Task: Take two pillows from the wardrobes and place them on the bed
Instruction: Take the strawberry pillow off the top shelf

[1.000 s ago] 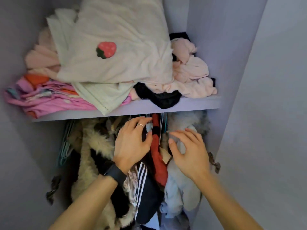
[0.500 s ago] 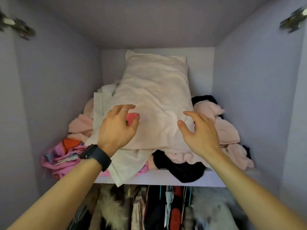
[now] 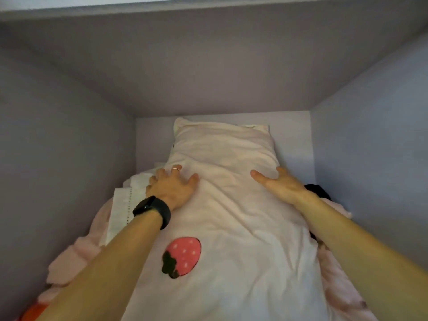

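Observation:
A pale pink pillow (image 3: 227,205) with a red strawberry patch (image 3: 181,256) lies lengthwise on the wardrobe's top shelf, on a heap of clothes. My left hand (image 3: 171,187), with a ring and a black watch on the wrist, presses on the pillow's left flank, fingers spread and curling over its edge. My right hand (image 3: 278,185) lies flat on the pillow's right flank, thumb out, fingers wrapping round the far side. Neither hand has closed a full grip. No second pillow and no bed are in view.
Lilac wardrobe walls (image 3: 58,158) close in on both sides, with the ceiling panel (image 3: 208,66) low above. Folded white cloth (image 3: 120,209), pink garments (image 3: 76,258) and a dark garment (image 3: 317,191) pack the shelf around the pillow. An orange item (image 3: 32,312) peeks out at the bottom left.
Both hands rose from the hanging clothes below the shelf to the pillow, then slid farther back along its sides. The view tilted up and moved closer to the shelf.

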The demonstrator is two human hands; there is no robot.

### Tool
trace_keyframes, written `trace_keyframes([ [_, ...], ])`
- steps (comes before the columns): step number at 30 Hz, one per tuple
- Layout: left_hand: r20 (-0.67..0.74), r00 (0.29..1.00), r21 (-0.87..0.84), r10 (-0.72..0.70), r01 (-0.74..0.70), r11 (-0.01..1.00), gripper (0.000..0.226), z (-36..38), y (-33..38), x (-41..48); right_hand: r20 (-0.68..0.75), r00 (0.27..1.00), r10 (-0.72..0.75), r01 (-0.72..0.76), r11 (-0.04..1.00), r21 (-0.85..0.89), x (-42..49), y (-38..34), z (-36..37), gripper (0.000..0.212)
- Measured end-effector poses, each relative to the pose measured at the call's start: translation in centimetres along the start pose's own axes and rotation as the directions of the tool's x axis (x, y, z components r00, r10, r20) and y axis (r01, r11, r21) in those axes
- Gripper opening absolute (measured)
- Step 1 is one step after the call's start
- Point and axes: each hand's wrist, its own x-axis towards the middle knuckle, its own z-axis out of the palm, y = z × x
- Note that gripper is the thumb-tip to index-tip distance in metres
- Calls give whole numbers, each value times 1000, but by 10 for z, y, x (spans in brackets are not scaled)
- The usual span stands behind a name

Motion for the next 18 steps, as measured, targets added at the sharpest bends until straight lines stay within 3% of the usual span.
trace_keyframes([
  [3, 46, 996, -39, -72, 74, 996, 102, 16, 0, 29, 37, 998, 59, -59, 998, -11, 25, -6, 20, 137],
  [6, 57, 992, -9, -115, 116, 993, 117, 34, -2, 43, -28, 995, 99, -101, 989, -105, 40, 4, 45, 158],
  [11, 79, 983, -4, -165, 166, 986, 124, 44, -3, 59, -136, 988, 76, -96, 984, -149, 53, 14, 56, 146],
  [18, -49, 998, 134, -42, 48, 990, 101, 48, 8, 41, -217, 975, -39, -15, 970, -242, 46, 13, 61, 104],
])
